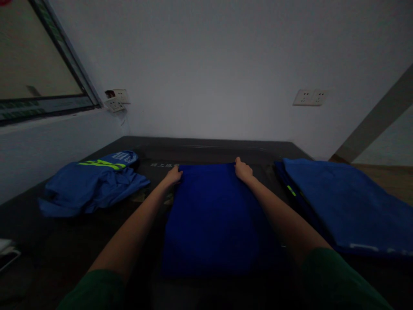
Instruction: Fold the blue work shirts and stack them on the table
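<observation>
A dark blue cloth (209,215), laid out as a flat folded rectangle, lies in front of me on a dark surface. My left hand (174,175) pinches its far left corner. At the far right corner my right hand (243,170) grips the same cloth, with the fingers closed on the edge. Both arms stretch forward along the sides of the cloth. Its near edge fades into shadow, so the folds there are hard to make out.
A crumpled blue garment (93,183) with yellow-green stripes lies on the left. Stacked folded blue cloths (348,202) lie on the right. A white object (8,252) sits at the left edge. Behind the dark surface stands a wall with power sockets (310,97).
</observation>
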